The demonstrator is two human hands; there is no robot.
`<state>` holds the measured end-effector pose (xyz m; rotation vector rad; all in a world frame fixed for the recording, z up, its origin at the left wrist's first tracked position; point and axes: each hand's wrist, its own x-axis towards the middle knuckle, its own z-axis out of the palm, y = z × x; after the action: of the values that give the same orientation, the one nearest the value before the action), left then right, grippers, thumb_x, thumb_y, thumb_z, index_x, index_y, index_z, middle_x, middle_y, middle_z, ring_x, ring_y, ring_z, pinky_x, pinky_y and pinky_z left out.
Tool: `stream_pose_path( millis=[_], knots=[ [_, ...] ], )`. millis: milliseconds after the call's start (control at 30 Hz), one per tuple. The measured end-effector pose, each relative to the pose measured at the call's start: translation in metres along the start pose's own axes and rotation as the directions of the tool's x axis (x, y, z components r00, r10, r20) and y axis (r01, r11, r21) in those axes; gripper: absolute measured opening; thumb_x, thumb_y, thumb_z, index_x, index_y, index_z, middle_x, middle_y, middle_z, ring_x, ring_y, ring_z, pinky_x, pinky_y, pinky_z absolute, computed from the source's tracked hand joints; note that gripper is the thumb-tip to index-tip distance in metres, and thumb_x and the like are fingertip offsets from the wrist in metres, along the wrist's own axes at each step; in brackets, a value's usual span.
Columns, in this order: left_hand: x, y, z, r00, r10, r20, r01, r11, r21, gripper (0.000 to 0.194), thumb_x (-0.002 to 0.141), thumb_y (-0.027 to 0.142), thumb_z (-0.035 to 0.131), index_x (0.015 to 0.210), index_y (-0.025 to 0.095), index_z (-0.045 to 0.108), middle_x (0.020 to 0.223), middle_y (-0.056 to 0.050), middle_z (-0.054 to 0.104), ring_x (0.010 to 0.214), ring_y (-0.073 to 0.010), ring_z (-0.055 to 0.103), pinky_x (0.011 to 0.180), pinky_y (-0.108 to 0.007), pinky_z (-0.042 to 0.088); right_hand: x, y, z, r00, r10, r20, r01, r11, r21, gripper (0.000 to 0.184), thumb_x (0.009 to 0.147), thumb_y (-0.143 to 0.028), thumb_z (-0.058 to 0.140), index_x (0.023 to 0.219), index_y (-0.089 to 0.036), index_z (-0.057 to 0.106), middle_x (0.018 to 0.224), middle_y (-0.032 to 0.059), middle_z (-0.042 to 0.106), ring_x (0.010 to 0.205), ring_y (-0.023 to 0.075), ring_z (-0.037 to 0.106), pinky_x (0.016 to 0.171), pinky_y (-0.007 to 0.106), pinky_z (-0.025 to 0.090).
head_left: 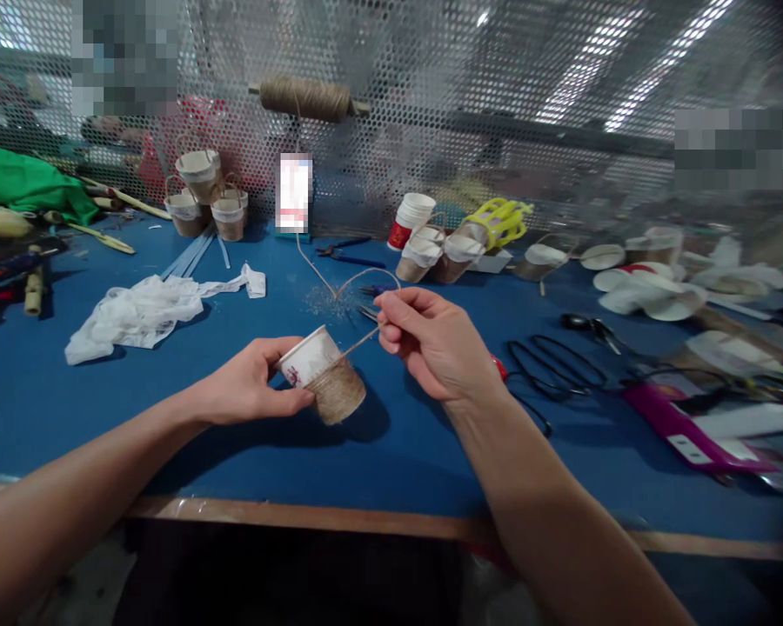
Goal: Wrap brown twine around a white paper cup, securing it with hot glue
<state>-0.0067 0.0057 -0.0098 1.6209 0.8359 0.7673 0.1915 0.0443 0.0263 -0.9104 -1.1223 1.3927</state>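
Observation:
My left hand grips a white paper cup tilted on its side above the blue table, thumb on the near side and fingers behind it. Brown twine is wound round the cup's lower part, while the rim end is bare with a small printed mark. Pinched between the fingers of my right hand is a strand of twine, drawn straight from the cup. Beyond that hand the strand loops back over the table and runs up toward a twine spool mounted on the mesh wall.
Crumpled white lace lies at left. Pliers rest at the back, near a phone. Twine-covered baskets are stacked at back left; others stand by a paper cup stack. A black cable and purple power strip lie right.

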Motion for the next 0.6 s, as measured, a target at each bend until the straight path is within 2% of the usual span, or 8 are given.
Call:
stream_pose_path(
  millis=[600],
  knots=[
    [-0.002, 0.005, 0.001, 0.998, 0.049, -0.05, -0.046, 0.997, 0.066, 0.023, 0.07, 0.021, 0.061, 0.091, 0.013, 0.058, 0.075, 0.0, 0.057, 0.066, -0.011, 0.05, 0.063, -0.022, 0.042, 0.007, 0.021, 0.001, 0.995, 0.098, -0.03, -0.101, 0.988, -0.117, 0.024, 0.057, -0.031, 0.073, 0.061, -0.015, 0.054, 0.054, -0.0048, 0.053, 0.043, 0.0039, 0.044, 0.041, 0.02, 0.034]
  ],
)
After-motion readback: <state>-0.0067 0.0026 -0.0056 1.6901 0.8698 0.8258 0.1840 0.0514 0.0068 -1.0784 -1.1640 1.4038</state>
